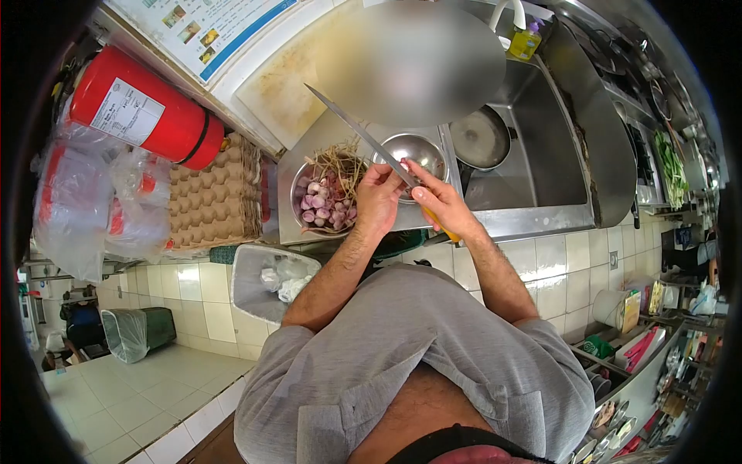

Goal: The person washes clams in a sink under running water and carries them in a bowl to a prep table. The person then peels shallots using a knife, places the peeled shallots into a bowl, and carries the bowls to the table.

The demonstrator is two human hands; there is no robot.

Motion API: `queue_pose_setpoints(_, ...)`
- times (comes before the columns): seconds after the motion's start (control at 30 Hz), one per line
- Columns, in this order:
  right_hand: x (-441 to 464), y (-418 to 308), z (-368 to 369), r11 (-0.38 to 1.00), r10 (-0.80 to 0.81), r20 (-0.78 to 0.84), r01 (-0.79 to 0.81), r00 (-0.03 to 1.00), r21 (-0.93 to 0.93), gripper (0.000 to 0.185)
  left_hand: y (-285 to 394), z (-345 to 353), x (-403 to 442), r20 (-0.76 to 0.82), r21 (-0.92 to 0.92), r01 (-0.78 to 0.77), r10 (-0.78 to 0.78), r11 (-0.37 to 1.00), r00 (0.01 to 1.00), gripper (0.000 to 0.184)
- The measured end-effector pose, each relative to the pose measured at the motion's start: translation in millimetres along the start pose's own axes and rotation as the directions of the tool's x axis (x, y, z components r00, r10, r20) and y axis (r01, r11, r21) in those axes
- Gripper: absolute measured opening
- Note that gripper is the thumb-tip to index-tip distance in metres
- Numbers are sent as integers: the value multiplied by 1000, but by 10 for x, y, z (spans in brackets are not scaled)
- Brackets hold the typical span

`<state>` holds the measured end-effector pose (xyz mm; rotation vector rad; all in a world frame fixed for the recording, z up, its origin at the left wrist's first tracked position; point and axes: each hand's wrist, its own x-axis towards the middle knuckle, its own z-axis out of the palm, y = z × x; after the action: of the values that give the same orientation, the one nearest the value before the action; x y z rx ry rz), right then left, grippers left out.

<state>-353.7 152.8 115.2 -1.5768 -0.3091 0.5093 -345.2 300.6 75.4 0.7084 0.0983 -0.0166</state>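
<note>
My right hand (444, 205) is closed around the yellow handle of a long knife (355, 127), whose blade points up and to the left. Close against the blade, my left hand (377, 199) has its fingers pinched together; a small pinkish piece shows between the two hands, too small to make out. Below them is a round steel bowl (423, 147), partly hidden by my fingers. To the left, a second metal bowl (297, 207) holds purple-white bulbs (318, 203) that look like shallots or garlic, with dry stalks (340, 166) heaped at its back.
A stained cutting board (282, 93) lies at the back left. On the right is a steel sink (533, 147) with a pan (479, 138) and a soap bottle (525, 40). Egg trays (212, 197), a red fire extinguisher (147, 108) and a lined bin (267, 290) stand left. A blurred patch hides the back.
</note>
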Motion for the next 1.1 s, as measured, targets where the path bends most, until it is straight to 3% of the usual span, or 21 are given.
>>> queue_pose_setpoints(0.13, -26, -58, 1, 1000, -6, 8, 6, 1000, -18, 53, 42, 21, -13, 22, 21, -16, 15, 1000, 1000, 11)
queue_pose_setpoints(0.3, 17, 11, -2, 967, -109, -37, 97, 993, -236, 51, 99, 79, -30, 18, 85, -61, 59, 995, 998, 11)
queue_pose_setpoints(0.43, 13, 11, 13, 969, -88, -45, 75, 995, -234, 51, 90, 44, -25, 29, 115, -79, 76, 990, 997, 12)
queue_pose_setpoints(0.53, 47, 61, 13, 945, -203, -68, 177, 977, -275, 51, 73, 8, -19, 51, 162, -131, 125, 978, 991, 13)
queue_pose_setpoints(0.63, 39, 37, -18, 941, -200, -84, 168, 976, -292, 48, 55, -30, -17, 63, 291, -178, 167, 940, 984, 12)
queue_pose_setpoints(0.7, 30, 24, -22, 994, -93, -24, 91, 995, -54, 49, 63, -33, -15, 67, 349, -179, 166, 920, 984, 14)
queue_pose_setpoints(0.73, 25, -5, -26, 994, -93, -23, 91, 995, -54, 49, 84, -19, -16, 66, 349, -179, 167, 920, 984, 14)
queue_pose_setpoints(0.8, 21, -82, -39, 958, 23, -4, -21, 1000, 285, 53, 144, 13, -11, 55, 358, -69, 53, 931, 997, 18)
queue_pose_setpoints(1.1, 113, 77, -121, 979, 96, -189, -59, 977, 193, 55, 167, -90, 7, 100, 96, 131, -141, 987, 985, 22)
